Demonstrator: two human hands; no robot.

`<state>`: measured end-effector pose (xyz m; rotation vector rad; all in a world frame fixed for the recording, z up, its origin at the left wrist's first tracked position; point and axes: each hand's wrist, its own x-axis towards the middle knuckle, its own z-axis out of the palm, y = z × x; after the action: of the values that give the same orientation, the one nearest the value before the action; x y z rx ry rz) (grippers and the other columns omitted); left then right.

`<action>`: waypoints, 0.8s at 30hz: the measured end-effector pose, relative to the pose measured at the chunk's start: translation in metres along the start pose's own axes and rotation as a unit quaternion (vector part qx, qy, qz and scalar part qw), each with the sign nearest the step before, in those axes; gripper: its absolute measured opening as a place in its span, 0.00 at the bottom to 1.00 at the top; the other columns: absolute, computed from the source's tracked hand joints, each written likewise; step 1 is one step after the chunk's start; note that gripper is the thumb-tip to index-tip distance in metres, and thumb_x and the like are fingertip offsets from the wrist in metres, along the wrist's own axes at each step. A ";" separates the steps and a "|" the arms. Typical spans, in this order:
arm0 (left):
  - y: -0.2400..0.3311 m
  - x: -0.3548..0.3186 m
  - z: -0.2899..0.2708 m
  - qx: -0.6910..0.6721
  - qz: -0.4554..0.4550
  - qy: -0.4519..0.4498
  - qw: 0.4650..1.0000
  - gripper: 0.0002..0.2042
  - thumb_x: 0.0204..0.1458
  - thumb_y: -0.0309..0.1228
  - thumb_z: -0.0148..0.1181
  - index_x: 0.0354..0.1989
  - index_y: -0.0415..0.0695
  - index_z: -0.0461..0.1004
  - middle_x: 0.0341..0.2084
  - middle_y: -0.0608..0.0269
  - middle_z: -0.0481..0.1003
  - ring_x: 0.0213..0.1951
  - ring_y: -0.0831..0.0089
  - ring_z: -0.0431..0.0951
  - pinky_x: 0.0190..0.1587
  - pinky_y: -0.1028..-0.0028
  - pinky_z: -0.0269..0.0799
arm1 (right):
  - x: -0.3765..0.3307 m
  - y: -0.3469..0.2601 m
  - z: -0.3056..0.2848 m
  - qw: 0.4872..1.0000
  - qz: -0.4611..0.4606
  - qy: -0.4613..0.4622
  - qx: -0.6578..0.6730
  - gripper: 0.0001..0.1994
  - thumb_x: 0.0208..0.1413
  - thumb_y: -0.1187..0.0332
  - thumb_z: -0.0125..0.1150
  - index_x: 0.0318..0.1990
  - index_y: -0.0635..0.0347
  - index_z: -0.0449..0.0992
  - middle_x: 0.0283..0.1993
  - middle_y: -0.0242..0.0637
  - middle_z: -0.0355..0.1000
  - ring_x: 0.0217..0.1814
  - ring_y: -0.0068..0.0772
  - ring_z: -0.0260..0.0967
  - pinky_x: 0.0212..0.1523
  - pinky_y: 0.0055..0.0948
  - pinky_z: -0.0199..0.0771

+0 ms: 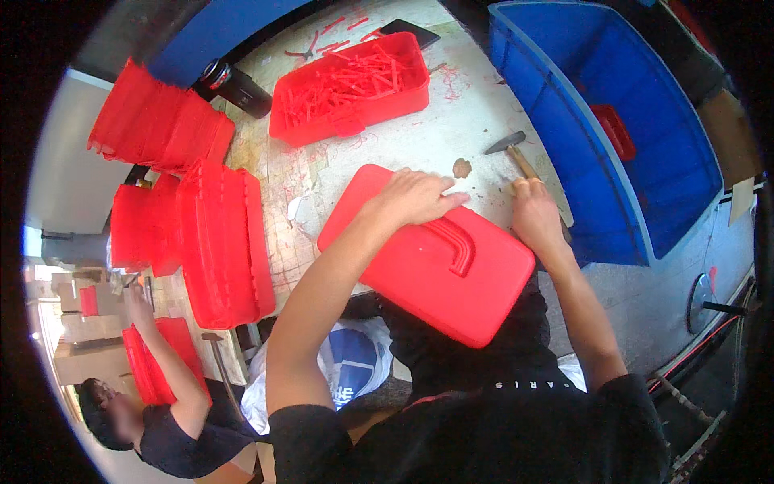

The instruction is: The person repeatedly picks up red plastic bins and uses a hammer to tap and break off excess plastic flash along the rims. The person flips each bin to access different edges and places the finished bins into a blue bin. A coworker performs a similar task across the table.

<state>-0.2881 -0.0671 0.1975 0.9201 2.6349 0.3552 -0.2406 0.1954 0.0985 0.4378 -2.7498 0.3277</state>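
A red plastic toolbox [419,274] with a handle moulded into its lid lies at a slant over the table's near edge, against my lap. Across its far side rests my left hand [407,196], fingers stretched out over the lid. To the right of the box, my right hand [534,211] is closed round the wooden handle of a hammer [506,143], whose dark metal head lies on the table pointing away from me. A small brown lump [461,168] sits between the hammer head and my left hand.
An open red box [282,129] holds many red strips, with pliers [304,55] behind it. Stacked red box parts [222,242] and a black bottle [238,87] stand left. A large blue bin [556,137] is right. At lower left a co-worker [173,419] handles another red box.
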 end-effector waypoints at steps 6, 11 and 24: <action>0.000 -0.046 0.041 -0.009 -0.136 -0.111 0.984 0.29 0.63 0.53 0.43 0.36 0.37 0.80 0.41 0.35 0.77 0.49 0.44 0.76 0.53 0.52 0.68 | -0.110 -0.013 -0.052 0.729 0.358 -0.104 0.574 0.08 0.65 0.69 0.50 0.47 0.58 0.72 0.26 0.27 0.64 0.25 0.20 0.63 0.26 0.23 0.65; -0.023 -0.162 0.049 -0.231 -0.268 -0.219 0.910 0.26 0.60 0.52 0.49 0.43 0.37 0.75 0.39 0.50 0.77 0.43 0.64 0.76 0.49 0.65 0.70 | -0.158 -0.051 -0.031 0.616 0.340 -0.145 0.696 0.07 0.70 0.67 0.47 0.50 0.57 0.68 0.27 0.24 0.63 0.24 0.15 0.60 0.24 0.19 0.63; 0.110 -0.302 -0.065 -0.626 -0.225 0.305 0.681 0.18 0.59 0.35 0.60 0.52 0.34 0.74 0.45 0.53 0.80 0.48 0.61 0.80 0.53 0.59 0.76 | -0.023 -0.054 -0.115 0.702 0.135 -0.089 0.694 0.10 0.70 0.64 0.46 0.43 0.59 0.71 0.27 0.29 0.69 0.21 0.17 0.63 0.22 0.17 0.63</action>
<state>-0.0291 -0.1842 0.3607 -0.3891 2.0408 2.1956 -0.1680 0.1828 0.2048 0.3477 -2.1175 2.5378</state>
